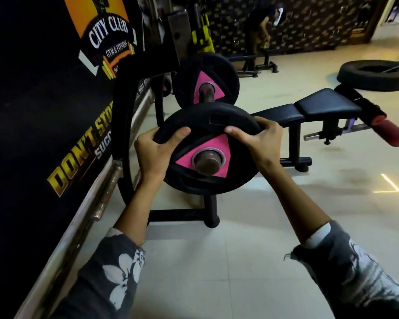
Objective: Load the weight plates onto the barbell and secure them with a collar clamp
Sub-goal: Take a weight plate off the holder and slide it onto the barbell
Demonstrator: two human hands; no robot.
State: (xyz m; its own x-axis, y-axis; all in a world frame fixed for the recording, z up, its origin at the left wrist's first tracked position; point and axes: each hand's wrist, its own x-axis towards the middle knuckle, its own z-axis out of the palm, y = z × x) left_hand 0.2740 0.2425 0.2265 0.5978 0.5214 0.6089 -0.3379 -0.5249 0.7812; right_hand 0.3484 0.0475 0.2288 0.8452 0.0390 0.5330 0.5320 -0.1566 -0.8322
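Both hands grip the near weight plate [207, 150]: left hand [157, 150] on its left rim, right hand [258, 137] on the upper right. The plate's hole is already over the barbell sleeve end [209, 163], and a second plate [206, 82] sits farther along. Risks: the tilted plate binds on the sleeve, or fingers get pinched between the plates. No collar clamp visible.

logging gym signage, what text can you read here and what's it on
"CITY CLUB" on the wall banner logo
"GYM & FITNESS" just below it
"DON'T STO..." in gold on the banner, cut off by the rack frame
"SUCC..." under that, cut off
Raised marking on the held weight plate: unreadable
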